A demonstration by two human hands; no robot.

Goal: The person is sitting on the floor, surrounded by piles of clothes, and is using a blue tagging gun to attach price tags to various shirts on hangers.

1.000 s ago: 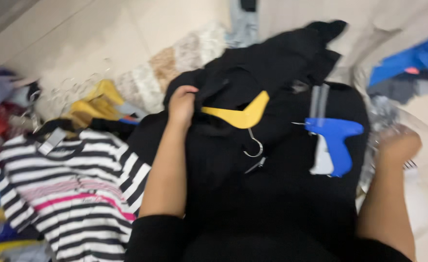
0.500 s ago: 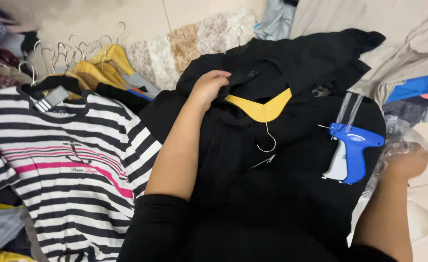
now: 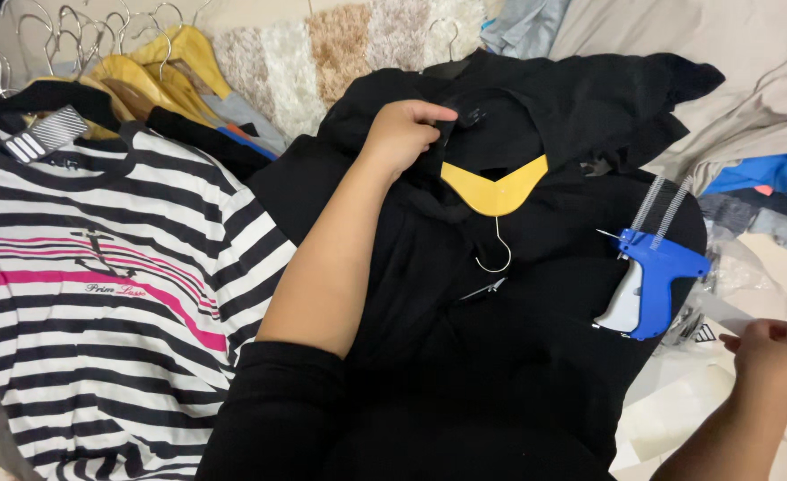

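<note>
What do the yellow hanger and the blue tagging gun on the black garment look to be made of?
Yellow hanger: likely smooth plastic or painted wood, even matte colour, with a shiny bent metal hook. Blue tagging gun: moulded hard plastic, slight sheen, grey trigger. Black garment: soft matte fabric, folds under the left hand.

Garment: centre, under the hanger and tagging gun.
Striped shirt: left of the garment.
Hanger pile: behind the striped shirt.
Tagging gun: right of the hanger.
</note>
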